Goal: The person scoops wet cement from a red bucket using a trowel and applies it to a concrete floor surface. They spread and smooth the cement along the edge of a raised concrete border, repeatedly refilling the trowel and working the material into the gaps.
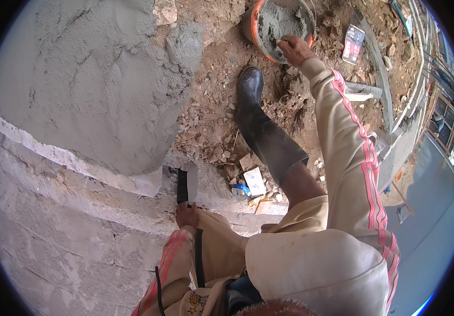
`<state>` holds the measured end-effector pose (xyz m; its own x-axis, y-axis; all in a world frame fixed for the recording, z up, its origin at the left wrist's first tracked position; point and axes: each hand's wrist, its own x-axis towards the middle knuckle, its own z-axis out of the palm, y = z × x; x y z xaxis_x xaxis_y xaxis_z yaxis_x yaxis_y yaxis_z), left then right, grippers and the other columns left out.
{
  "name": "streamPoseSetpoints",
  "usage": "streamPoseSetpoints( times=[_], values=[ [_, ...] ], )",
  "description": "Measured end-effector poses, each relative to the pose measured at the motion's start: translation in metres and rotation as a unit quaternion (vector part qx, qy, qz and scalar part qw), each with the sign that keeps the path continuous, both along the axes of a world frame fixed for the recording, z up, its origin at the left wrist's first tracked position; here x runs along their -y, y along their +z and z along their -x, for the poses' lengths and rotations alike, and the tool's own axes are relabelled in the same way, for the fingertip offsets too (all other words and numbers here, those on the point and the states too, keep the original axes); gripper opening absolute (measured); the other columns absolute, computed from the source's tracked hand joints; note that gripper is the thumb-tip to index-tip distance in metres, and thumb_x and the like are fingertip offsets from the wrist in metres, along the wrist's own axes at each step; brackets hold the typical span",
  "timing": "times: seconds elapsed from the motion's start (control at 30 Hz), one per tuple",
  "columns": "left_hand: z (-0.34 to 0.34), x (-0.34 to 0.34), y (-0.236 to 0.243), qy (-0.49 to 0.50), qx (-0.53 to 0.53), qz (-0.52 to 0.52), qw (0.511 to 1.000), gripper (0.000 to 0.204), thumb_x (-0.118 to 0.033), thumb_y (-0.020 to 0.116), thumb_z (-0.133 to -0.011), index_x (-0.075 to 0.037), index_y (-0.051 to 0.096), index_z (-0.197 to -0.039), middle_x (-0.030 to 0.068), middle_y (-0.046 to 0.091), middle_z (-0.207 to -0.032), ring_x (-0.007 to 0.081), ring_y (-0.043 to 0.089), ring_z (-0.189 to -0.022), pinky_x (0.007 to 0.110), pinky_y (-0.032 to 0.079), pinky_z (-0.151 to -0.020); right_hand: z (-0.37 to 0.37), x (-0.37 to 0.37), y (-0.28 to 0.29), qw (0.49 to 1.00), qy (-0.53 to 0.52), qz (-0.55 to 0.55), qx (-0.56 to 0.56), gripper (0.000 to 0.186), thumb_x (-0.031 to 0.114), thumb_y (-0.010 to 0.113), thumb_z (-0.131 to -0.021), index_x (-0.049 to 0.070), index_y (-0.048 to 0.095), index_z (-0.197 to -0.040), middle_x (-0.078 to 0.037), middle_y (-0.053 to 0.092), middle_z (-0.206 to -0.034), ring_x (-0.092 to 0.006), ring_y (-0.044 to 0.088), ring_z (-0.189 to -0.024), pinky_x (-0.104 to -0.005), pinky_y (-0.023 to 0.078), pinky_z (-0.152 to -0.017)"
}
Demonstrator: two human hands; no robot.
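My right hand (294,49) reaches far out into an orange bucket (249,26) filled with wet grey mortar (279,22). Its fingers rest in the mortar at the near rim, and what they hold is hidden. My left hand (186,215) is close to my body, shut on a flat float (187,184) with a dark handle and a grey blade. The float stands on edge against the foot of a freshly plastered grey wall (79,79).
My leg in a black rubber boot (258,126) stands on brown rubble ground. Broken tile pieces (254,181) and a blue scrap (242,188) lie by the wall's base. A red-and-white packet (352,43) lies past the bucket. Bare rough wall (53,247) spreads lower left.
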<state>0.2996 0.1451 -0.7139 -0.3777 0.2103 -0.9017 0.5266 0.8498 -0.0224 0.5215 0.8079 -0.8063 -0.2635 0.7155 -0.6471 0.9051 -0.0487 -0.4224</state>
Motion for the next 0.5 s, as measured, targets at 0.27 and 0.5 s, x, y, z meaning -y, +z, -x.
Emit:
streamPoseSetpoints(
  times=[0.27, 0.5],
  values=[
    [0.008, 0.018, -0.002, -0.018, -0.003, -0.044, 0.999, 0.054, -0.044, 0.061, -0.089, -0.005, 0.059, -0.126, 0.0211, 0.058, -0.126, 0.0402, 0.055, -0.119, 0.050, 0.045, -0.101, 0.005, 0.059, 0.055, 0.916, -0.305, 0.097, -0.242, 0.023, 0.033, 0.064, -0.097, 0.009, 0.065, -0.098, 0.001, 0.057, -0.074, -0.0091, 0.050, -0.058, -0.0246, 0.039, -0.051],
    [0.013, 0.025, 0.000, -0.021, -0.011, -0.075, 0.997, 0.054, -0.044, 0.062, -0.089, -0.005, 0.059, -0.126, 0.0223, 0.059, -0.123, 0.0423, 0.057, -0.112, 0.051, 0.047, -0.097, 0.010, 0.116, 0.108, 0.895, -0.348, 0.024, -0.278, 0.026, 0.032, 0.059, -0.098, 0.007, 0.062, -0.096, 0.000, 0.056, -0.073, -0.0097, 0.051, -0.058, -0.0255, 0.040, -0.049]
  ],
)
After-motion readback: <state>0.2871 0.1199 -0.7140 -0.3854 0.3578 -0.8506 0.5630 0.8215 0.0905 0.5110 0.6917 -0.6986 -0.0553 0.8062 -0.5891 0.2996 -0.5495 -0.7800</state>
